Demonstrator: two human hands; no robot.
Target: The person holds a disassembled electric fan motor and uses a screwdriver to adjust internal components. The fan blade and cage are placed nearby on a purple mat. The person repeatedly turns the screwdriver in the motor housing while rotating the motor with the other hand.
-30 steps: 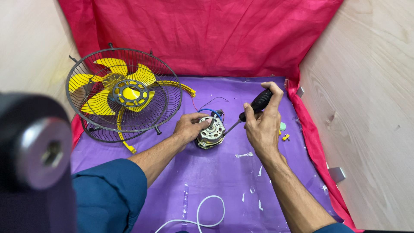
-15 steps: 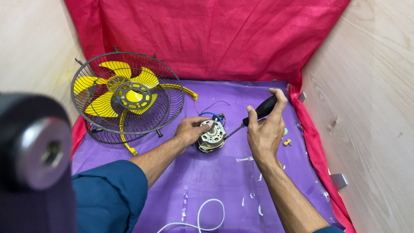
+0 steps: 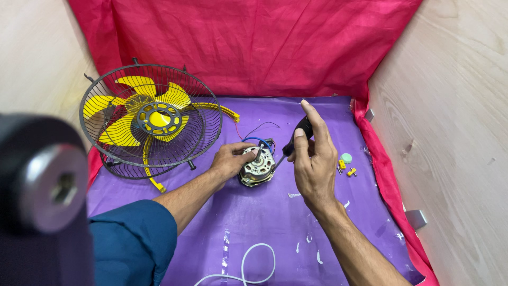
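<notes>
1. Your left hand (image 3: 228, 160) grips the small fan motor (image 3: 257, 170) mid-worktop (image 3: 264, 222).
2. Your right hand (image 3: 313, 159) closes around a black-handled screwdriver (image 3: 296, 139), tip at the motor.
3. A caged yellow fan (image 3: 151, 119) stands left.

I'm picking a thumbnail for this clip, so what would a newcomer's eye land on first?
First the yellow fan blades inside the black wire fan guard, lying at the far left of the purple mat against the red cloth backdrop. Then the middle: the left hand steadies a small fan motor while the right hand holds a black-handled screwdriver to it.
</notes>
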